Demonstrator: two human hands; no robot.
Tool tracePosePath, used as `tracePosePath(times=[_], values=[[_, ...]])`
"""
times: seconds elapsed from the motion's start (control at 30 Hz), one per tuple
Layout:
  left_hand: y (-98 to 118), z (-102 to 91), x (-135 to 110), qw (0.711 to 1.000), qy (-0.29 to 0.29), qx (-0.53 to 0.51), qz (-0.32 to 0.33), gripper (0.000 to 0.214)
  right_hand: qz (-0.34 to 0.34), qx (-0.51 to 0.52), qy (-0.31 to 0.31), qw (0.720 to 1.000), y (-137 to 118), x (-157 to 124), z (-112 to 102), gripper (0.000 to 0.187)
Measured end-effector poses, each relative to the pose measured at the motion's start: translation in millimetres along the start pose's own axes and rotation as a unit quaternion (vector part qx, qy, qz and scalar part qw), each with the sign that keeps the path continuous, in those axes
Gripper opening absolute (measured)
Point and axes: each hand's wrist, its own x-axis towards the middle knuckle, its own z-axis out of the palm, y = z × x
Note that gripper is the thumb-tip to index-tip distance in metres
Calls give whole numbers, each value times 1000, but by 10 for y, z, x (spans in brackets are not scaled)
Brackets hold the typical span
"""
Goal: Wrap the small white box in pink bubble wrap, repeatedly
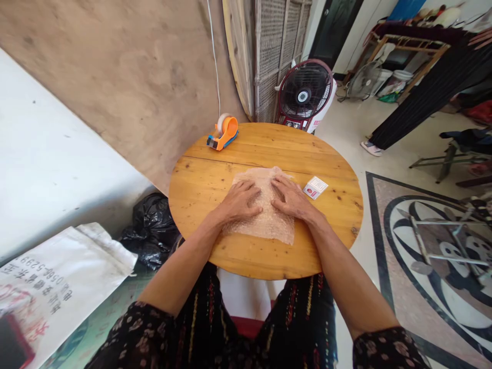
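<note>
A sheet of clear bubble wrap (269, 225) lies spread on the round wooden table (246, 256) in front of me. My left hand (242, 201) rests palm down on its left part, fingers stretched out. On the right part of the sheet lies my right hand (290, 199), flat with its fingers apart. Just beyond that hand, a small white and red box (315, 187) sits on the wood. An orange tape dispenser (223, 133) with a roll of tape stands near the table's far left edge.
Behind the table stands a fan (305, 95). Black plastic bags (151, 225) and a white sack (65, 287) lie at the left. A person in dark trousers (415, 107) stands at the right, near a folding stool (453, 154). A wooden board (115, 66) leans behind the left side.
</note>
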Motion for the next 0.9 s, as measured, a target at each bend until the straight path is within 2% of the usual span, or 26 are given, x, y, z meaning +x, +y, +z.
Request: tracePosePath(times=[0.13,0.3,0.43,0.57,0.77,0.9], values=[[29,-25,-5,1000,-18,16,-1,55,9,-12,6,1000,26,-7,16,66],[36,-12,-6,1000,13,14,15,56,1,-26,29,999,63,2,52,52],[47,-25,-7,1000,0,23,13,57,1,-55,38,998,45,-2,47,57],[63,-55,-4,999,-29,44,-5,61,6,-68,30,997,24,-10,28,54],[43,-55,0,999,-10,34,12,62,8,-76,48,996,36,-11,64,56],[62,-66,-7,998,-32,54,-3,63,11,-84,46,995,42,-12,70,56]])
